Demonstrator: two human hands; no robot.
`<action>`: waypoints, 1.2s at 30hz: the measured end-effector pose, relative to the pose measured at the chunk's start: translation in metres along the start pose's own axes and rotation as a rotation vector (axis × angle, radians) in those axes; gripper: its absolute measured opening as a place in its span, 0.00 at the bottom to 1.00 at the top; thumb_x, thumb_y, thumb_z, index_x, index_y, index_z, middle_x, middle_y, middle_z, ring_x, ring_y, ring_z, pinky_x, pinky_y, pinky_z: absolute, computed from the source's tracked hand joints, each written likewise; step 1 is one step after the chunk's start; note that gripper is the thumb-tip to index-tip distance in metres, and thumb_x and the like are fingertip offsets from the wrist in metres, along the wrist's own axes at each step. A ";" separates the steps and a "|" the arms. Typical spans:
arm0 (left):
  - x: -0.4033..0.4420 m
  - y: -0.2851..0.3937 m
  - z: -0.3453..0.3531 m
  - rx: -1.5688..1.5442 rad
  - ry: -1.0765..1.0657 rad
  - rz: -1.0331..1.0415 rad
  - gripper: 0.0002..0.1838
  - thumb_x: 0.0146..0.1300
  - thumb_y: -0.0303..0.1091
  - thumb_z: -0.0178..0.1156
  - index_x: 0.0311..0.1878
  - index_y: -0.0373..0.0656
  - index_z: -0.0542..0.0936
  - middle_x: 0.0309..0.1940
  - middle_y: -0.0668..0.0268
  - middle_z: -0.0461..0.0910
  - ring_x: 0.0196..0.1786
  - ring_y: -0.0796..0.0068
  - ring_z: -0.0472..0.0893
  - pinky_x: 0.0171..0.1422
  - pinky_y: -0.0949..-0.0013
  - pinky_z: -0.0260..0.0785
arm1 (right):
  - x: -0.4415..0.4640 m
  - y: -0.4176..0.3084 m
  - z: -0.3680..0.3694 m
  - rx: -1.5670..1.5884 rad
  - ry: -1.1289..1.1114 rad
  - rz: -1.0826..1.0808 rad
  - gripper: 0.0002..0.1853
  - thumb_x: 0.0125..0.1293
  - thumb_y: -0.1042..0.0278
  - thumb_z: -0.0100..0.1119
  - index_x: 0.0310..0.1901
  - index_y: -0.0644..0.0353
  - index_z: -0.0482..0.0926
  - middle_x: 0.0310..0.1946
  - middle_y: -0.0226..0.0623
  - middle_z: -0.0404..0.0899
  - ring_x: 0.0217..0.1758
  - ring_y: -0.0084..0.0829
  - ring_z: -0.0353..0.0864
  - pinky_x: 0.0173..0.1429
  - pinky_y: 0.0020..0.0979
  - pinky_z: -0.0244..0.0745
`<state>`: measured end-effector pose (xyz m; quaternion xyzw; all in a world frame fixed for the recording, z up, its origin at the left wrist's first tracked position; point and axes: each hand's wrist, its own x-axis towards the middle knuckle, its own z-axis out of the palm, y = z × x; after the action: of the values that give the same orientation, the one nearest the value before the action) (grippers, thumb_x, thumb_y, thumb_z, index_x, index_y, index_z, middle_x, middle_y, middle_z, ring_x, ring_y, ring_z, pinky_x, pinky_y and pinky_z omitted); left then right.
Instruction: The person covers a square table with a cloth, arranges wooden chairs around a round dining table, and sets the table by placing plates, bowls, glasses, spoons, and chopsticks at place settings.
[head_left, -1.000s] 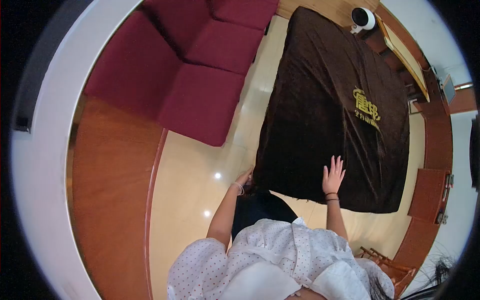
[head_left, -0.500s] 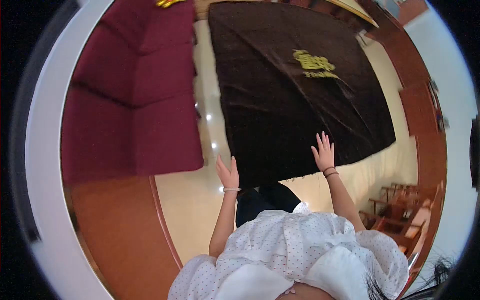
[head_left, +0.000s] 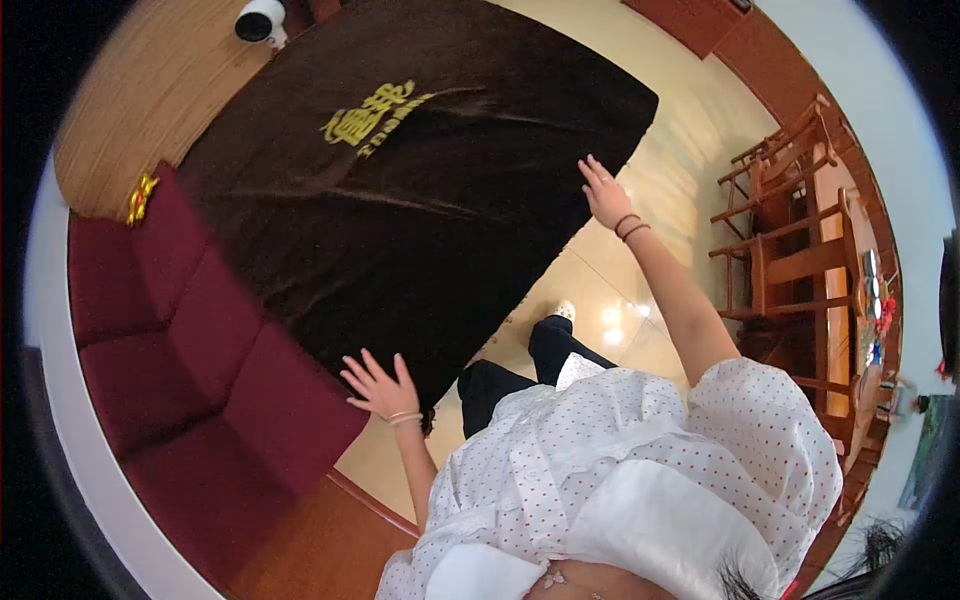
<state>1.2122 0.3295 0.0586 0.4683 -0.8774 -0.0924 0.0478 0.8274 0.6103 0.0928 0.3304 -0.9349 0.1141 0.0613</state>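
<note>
A large dark brown cloth with yellow lettering is spread out in front of me, hiding whatever lies beneath it. Shallow creases run across its surface. My left hand, fingers spread, is at the cloth's near corner, beside the sofa. Over the near right edge, my right hand is open with its fingers stretched forward. Neither hand grips anything. Whether the palms touch the cloth or hover just above it I cannot tell.
A maroon sofa borders the cloth on the left, with a shiny gold item at its far end. Behind stands a white device with a black front. Wooden chairs line the right side, beyond the shiny tiled floor.
My view has turned, so the lettering now sits farther left and the chairs show more fully. The left hand's fingers have spread apart. My hands are now wider apart along the cloth's near edge.
</note>
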 end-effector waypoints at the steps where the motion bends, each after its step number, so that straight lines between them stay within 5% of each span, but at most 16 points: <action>1: 0.002 0.007 -0.002 -0.005 -0.036 -0.045 0.32 0.58 0.54 0.45 0.62 0.47 0.57 0.66 0.58 0.43 0.67 0.53 0.43 0.60 0.35 0.36 | 0.005 0.018 -0.001 0.001 0.004 0.065 0.24 0.60 0.67 0.44 0.59 0.53 0.58 0.62 0.42 0.53 0.63 0.40 0.56 0.62 0.37 0.55; 11: 0.029 0.233 0.024 -0.232 -0.038 -0.080 0.32 0.60 0.54 0.43 0.64 0.50 0.53 0.66 0.59 0.42 0.67 0.52 0.41 0.60 0.35 0.34 | 0.070 0.161 0.012 -0.103 -0.188 -0.025 0.26 0.63 0.49 0.37 0.61 0.44 0.54 0.64 0.28 0.48 0.67 0.30 0.46 0.65 0.50 0.42; 14: 0.027 0.243 0.052 0.002 -0.023 -0.159 0.31 0.61 0.55 0.39 0.64 0.51 0.53 0.66 0.61 0.44 0.67 0.56 0.44 0.61 0.37 0.38 | 0.075 0.194 0.007 -0.135 -0.132 -0.064 0.26 0.62 0.49 0.39 0.61 0.48 0.56 0.64 0.26 0.51 0.66 0.25 0.48 0.65 0.51 0.40; 18: 0.023 0.243 0.061 0.265 0.064 -0.128 0.29 0.62 0.53 0.37 0.64 0.52 0.53 0.66 0.65 0.45 0.67 0.62 0.46 0.62 0.41 0.40 | 0.096 0.215 -0.015 0.052 -0.155 -0.182 0.17 0.60 0.58 0.46 0.49 0.52 0.72 0.52 0.29 0.68 0.53 0.28 0.66 0.65 0.47 0.45; 23: 0.025 0.240 0.061 0.245 0.039 -0.131 0.28 0.62 0.50 0.39 0.63 0.50 0.54 0.66 0.65 0.45 0.67 0.60 0.47 0.63 0.42 0.39 | 0.152 0.274 -0.006 0.175 0.011 -0.163 0.18 0.61 0.59 0.45 0.52 0.52 0.68 0.55 0.31 0.65 0.57 0.30 0.63 0.64 0.43 0.49; 26: 0.040 0.280 0.067 0.189 -0.014 -0.305 0.29 0.62 0.51 0.39 0.64 0.49 0.53 0.66 0.64 0.45 0.67 0.59 0.46 0.62 0.41 0.39 | 0.184 0.322 0.008 -0.020 -0.029 -0.186 0.22 0.62 0.57 0.42 0.58 0.47 0.60 0.62 0.31 0.54 0.65 0.31 0.51 0.64 0.44 0.49; 29: 0.065 0.366 0.086 0.120 0.069 -0.270 0.31 0.62 0.54 0.37 0.64 0.49 0.51 0.66 0.59 0.44 0.67 0.54 0.45 0.63 0.41 0.37 | 0.200 0.357 0.004 -0.015 -0.009 -0.174 0.23 0.61 0.54 0.43 0.58 0.47 0.60 0.62 0.29 0.55 0.63 0.33 0.55 0.62 0.46 0.52; 31: 0.093 0.451 0.091 0.127 0.094 -0.133 0.31 0.60 0.50 0.44 0.63 0.44 0.53 0.65 0.54 0.46 0.66 0.50 0.47 0.60 0.40 0.43 | 0.201 0.367 0.004 0.031 -0.047 -0.182 0.24 0.60 0.54 0.44 0.58 0.47 0.60 0.61 0.29 0.55 0.60 0.36 0.58 0.60 0.47 0.53; 36: 0.162 0.642 0.107 -0.122 0.059 0.192 0.33 0.57 0.48 0.49 0.62 0.41 0.54 0.64 0.51 0.45 0.66 0.47 0.45 0.61 0.39 0.40 | 0.196 0.372 -0.015 0.175 -0.174 -0.187 0.27 0.57 0.56 0.49 0.58 0.53 0.60 0.62 0.34 0.54 0.58 0.39 0.59 0.59 0.41 0.56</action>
<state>0.5820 0.5562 0.0866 0.3807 -0.9093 -0.1265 0.1107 0.4414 0.7769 0.0799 0.4289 -0.8883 0.1598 -0.0383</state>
